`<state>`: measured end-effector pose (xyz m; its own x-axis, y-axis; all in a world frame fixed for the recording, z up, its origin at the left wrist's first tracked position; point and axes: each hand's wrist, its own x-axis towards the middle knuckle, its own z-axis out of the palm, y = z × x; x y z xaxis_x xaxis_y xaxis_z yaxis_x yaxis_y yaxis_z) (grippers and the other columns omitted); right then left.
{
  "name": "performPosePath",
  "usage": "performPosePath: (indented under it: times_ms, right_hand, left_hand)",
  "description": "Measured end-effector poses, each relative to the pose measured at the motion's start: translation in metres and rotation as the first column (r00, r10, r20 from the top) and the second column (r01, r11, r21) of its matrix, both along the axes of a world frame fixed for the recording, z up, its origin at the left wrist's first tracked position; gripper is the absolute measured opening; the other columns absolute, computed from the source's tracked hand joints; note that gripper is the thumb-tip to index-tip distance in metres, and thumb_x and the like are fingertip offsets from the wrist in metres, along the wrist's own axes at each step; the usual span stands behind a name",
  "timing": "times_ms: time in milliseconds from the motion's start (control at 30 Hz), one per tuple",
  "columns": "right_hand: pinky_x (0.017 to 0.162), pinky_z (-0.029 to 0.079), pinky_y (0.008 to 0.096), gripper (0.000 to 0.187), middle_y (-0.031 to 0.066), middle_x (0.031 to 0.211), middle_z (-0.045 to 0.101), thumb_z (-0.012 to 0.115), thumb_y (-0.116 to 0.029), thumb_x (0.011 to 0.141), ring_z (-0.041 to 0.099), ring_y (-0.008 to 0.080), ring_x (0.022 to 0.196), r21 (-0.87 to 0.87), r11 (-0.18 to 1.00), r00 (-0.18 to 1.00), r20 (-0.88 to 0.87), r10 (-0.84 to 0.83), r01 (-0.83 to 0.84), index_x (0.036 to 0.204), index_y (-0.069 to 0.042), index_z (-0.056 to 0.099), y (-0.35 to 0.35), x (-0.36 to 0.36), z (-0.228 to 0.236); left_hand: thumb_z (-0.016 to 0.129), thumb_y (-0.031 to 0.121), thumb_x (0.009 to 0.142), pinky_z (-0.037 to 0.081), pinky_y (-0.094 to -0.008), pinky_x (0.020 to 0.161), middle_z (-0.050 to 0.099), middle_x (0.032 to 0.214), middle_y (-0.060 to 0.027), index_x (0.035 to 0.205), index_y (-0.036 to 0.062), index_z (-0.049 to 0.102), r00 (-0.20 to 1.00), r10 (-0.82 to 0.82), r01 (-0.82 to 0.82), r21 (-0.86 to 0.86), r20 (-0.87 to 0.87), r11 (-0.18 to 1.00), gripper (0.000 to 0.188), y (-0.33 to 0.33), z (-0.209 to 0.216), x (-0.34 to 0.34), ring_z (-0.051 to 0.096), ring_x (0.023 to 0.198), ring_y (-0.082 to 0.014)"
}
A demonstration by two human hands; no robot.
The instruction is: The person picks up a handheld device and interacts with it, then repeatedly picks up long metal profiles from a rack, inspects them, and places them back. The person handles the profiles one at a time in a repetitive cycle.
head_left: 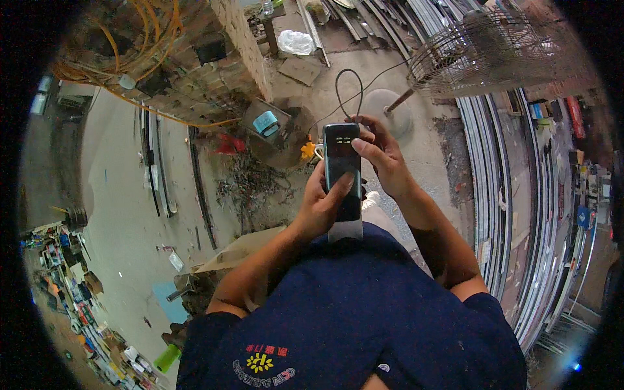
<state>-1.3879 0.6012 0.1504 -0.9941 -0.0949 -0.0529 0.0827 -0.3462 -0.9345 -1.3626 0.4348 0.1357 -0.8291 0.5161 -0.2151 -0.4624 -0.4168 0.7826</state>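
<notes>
Your left fingers [339, 190] clasp device [342, 156], mid-frame; right fingers [369, 150] at top corner, grip unclear. Likely rigid, slick: hold sides.

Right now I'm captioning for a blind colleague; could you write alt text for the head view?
The left hand holds a dark phone-like device; the right hand touches its upper end, by a looped black cable. At right are a caged fan and long pale strips.
</notes>
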Motion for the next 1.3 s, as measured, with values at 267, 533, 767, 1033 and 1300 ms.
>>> performPosePath:
  times_ms: [267,533,767,1033,1300]
  right_hand:
    - [0.094,0.045,0.0311,0.037,0.0109,0.111,0.064,0.057,-0.016,0.094,0.059,0.0163,0.103,-0.018,1.000,0.999,0.037,0.026,-0.025,0.128,-0.005,0.048,0.002,-0.011,0.000]
    - [0.091,0.047,0.0293,0.036,0.0100,0.113,0.062,0.055,-0.015,0.095,0.059,0.0152,0.103,0.031,0.998,0.998,0.035,0.056,-0.057,0.129,-0.005,0.047,0.004,-0.022,0.009]
    - [0.094,0.044,0.0290,0.048,0.0120,0.117,0.061,0.052,-0.015,0.096,0.057,0.0157,0.106,-0.105,0.994,0.994,-0.101,-0.032,0.021,0.140,-0.005,0.037,-0.012,-0.011,0.025]
    - [0.095,0.043,0.0308,0.054,0.0153,0.124,0.057,0.051,-0.011,0.095,0.054,0.0180,0.112,-0.059,0.998,0.978,-0.203,-0.036,0.025,0.145,-0.005,0.030,-0.013,0.005,0.046]
    - [0.098,0.041,0.0328,0.057,0.0170,0.123,0.057,0.051,-0.011,0.095,0.054,0.0195,0.113,0.004,1.000,0.969,-0.245,-0.014,0.016,0.145,-0.002,0.027,-0.010,0.010,0.058]
  left_hand:
    - [0.058,0.023,0.097,0.055,-0.0307,0.070,0.062,0.094,-0.0089,0.123,0.0043,0.044,0.999,0.014,-0.014,-0.003,0.033,1.000,0.035,0.000,0.002,-0.008,0.064,0.079,-0.0171]
    - [0.058,0.019,0.097,0.054,-0.0272,0.069,0.061,0.093,-0.0062,0.120,0.0040,0.045,0.998,0.047,-0.048,0.012,0.053,0.999,0.030,0.002,0.008,-0.018,0.063,0.078,-0.0131]
    - [0.060,0.020,0.096,0.047,-0.0268,0.082,0.059,0.104,-0.0060,0.125,0.0028,0.044,0.991,0.048,-0.055,-0.055,-0.123,0.997,0.038,-0.001,0.024,-0.023,0.057,0.094,-0.0118]
    - [0.059,0.019,0.095,0.044,-0.0295,0.090,0.057,0.114,-0.0081,0.130,0.0013,0.041,0.984,0.007,-0.012,-0.026,-0.179,1.000,0.043,0.000,0.053,-0.015,0.054,0.102,-0.0134]
    - [0.059,0.019,0.095,0.044,-0.0308,0.092,0.056,0.117,-0.0085,0.133,0.0026,0.038,0.988,-0.016,0.018,0.011,-0.153,1.000,0.046,0.002,0.059,-0.008,0.055,0.105,-0.0147]
